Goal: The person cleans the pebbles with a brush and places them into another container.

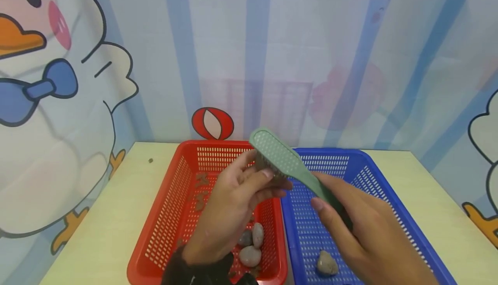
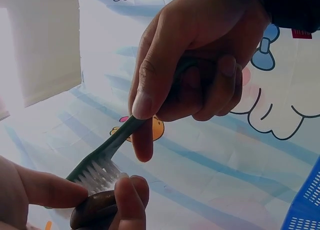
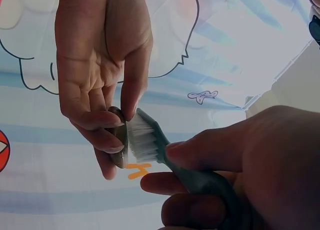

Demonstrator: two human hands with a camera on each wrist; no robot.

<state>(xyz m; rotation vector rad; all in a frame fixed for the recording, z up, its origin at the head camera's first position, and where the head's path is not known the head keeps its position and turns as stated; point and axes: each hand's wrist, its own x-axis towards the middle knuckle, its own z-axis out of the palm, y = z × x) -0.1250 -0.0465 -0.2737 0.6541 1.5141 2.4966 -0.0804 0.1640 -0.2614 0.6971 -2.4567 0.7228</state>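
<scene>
My right hand [image 1: 367, 228] grips the dark handle of a green brush [image 1: 278, 151] with white bristles. In the right wrist view the bristles [image 3: 143, 140] press against the face of a brownish stone [image 3: 119, 135]. Thumb and fingertips of my left hand [image 1: 237, 203] pinch that stone by its edges, above the red basket. The brush head hides most of the stone in the head view, while the left wrist view shows its dark, smooth side [image 2: 95, 210] right under the bristles.
The red basket [image 1: 155, 216] holds several grey stones [image 1: 250, 255] and brown crumbs of dirt [image 1: 200, 200]. Beside it, the blue basket [image 1: 393, 203] has one stone [image 1: 327, 263] near its front. A small crumb [image 1: 150, 160] lies on the pale table [image 1: 113, 216]. A printed cloth [image 1: 218, 38] hangs behind.
</scene>
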